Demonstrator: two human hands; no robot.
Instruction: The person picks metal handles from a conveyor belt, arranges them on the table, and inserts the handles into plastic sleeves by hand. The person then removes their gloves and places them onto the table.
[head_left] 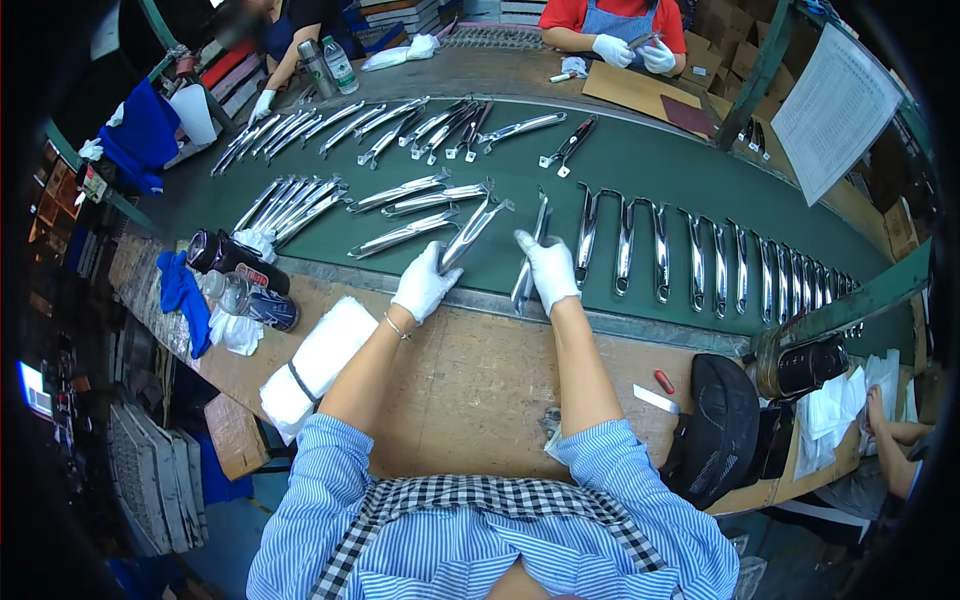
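My left hand, in a white glove, grips the lower end of a shiny chrome handle that slants up over the green conveyor belt. My right hand, also gloved, holds another chrome handle lying almost straight across the belt's near edge. Several more chrome handles stand in a row to the right. Others lie slanted just beyond my left hand.
The wooden bench holds a white cloth roll, bottles, a blue rag, a black bag and a red marker. Two other people work across the belt, one in red. A paper sheet hangs right.
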